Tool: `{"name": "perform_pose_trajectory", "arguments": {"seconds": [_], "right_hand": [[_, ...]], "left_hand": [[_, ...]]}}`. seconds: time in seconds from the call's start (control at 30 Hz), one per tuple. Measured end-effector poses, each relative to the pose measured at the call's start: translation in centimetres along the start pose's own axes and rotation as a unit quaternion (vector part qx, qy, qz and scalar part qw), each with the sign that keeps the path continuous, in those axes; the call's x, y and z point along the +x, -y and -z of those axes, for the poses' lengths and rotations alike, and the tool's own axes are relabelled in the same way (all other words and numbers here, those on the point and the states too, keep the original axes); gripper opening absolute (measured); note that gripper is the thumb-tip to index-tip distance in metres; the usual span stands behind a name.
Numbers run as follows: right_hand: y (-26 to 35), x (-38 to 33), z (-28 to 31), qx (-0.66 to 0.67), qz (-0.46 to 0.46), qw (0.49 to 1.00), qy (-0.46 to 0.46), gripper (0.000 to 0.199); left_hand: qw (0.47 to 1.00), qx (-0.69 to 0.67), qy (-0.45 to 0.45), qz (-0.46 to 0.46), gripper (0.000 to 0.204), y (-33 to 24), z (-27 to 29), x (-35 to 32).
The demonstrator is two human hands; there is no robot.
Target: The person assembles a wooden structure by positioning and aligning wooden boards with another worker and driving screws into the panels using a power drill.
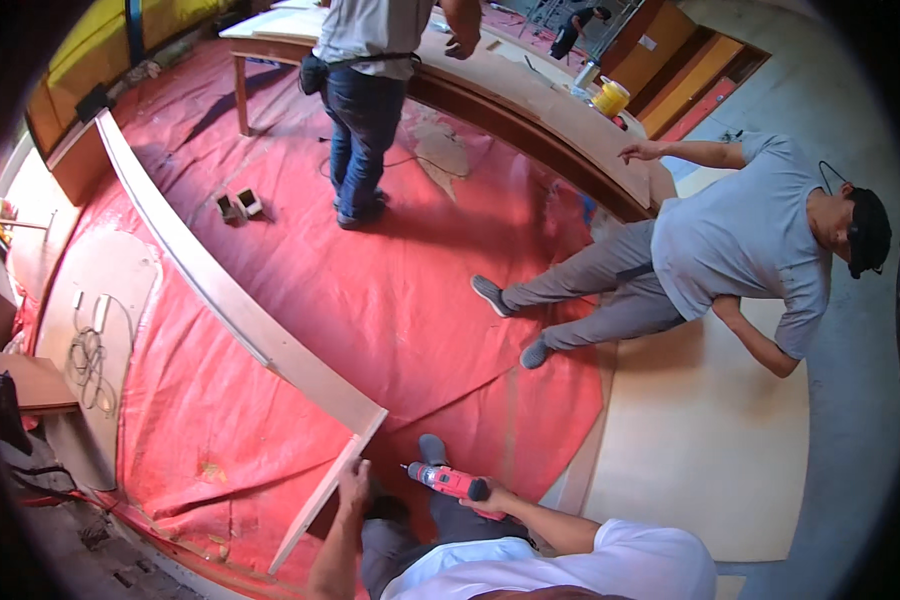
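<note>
My right hand (492, 499) is wrapped round the handle of a red and black cordless drill (457, 482), whose bit points left toward a wooden frame. My left hand (354, 482) grips the edge of a narrow wooden board (322, 492). This board meets the near end of a long, pale wooden panel (240, 318) standing on edge, forming a corner. The drill bit is apart from the wood. The fingertips of my left hand are partly hidden behind the board.
Red sheeting (420, 300) with folds covers the floor. Two people stand by a long workbench (540, 130), one at the right beside a pale wooden sheet (705, 430). Small brown blocks (238, 205) lie beyond the panel. A coiled cable (90, 360) lies at left.
</note>
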State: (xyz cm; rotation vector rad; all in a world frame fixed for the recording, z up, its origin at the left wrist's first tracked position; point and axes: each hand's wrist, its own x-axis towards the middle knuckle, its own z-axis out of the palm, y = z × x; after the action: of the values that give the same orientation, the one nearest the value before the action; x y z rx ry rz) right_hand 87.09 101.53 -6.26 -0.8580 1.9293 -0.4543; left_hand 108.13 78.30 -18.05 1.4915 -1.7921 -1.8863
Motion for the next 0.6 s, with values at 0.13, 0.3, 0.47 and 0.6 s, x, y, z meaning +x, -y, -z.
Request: {"name": "perform_pose_trajectory", "arguments": {"seconds": [0.13, 0.3, 0.47, 0.6], "right_hand": [[2.3, 1.2, -1.9, 0.060, 0.024, 0.998, 0.011, 0.052], [2.4, 1.0, -3.8, 0.098, 0.043, 0.994, 0.031, 0.049], [7.3, -2.3, -1.3, 0.242, 0.005, 0.966, 0.092, 0.058], [8.3, -3.1, 1.0, 0.168, -0.001, 0.979, 0.118, 0.050]], "left_hand": [[0.788, -0.495, 0.236, 0.281, 0.050, -3.7, -0.2, -4.4], [0.729, -0.596, 0.237, 0.237, 0.031, -8.2, -1.5, -8.2], [0.740, -0.601, 0.210, 0.218, 0.028, -8.8, -1.9, -9.0], [0.772, -0.570, 0.179, 0.216, 0.029, -10.0, -1.7, -9.6]]}}
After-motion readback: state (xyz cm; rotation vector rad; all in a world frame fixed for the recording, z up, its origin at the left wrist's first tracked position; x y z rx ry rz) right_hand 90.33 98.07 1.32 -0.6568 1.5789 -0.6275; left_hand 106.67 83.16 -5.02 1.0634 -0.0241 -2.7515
